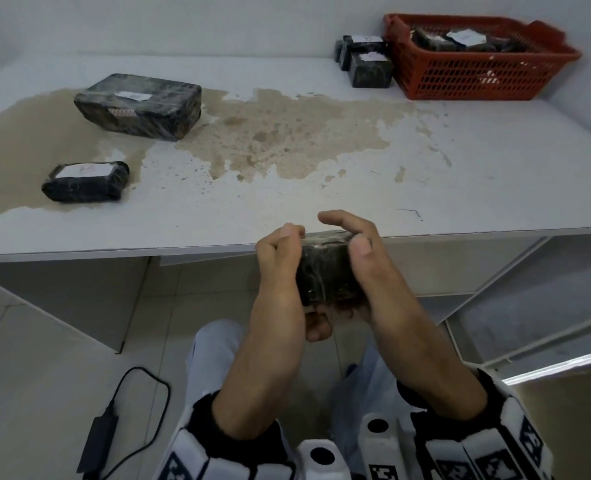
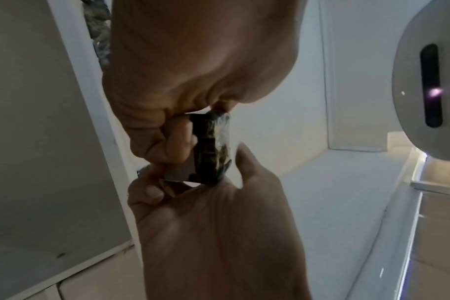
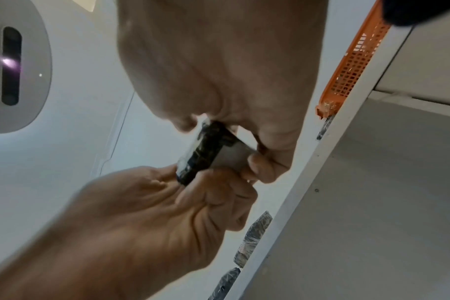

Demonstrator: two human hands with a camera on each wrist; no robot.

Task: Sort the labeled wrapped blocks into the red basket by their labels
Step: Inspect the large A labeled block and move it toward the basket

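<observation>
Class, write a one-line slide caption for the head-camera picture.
Both hands, left and right, hold a wrapped block at the table edge.

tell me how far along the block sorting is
Done: several wrapped blocks lie in the red basket. In hand: left hand and right hand grip one small block. Left: large block, small labeled block, two blocks beside the basket.

From the head cam we're looking down and fwd over the table (image 1: 287, 209), basket (image 1: 477, 81) far right, hands close below. From the left wrist cam we're looking up along the left hand (image 2: 208, 233), v. close. From the right wrist cam we're doing likewise. All three are sharing the held block (image 1: 325, 271).
</observation>
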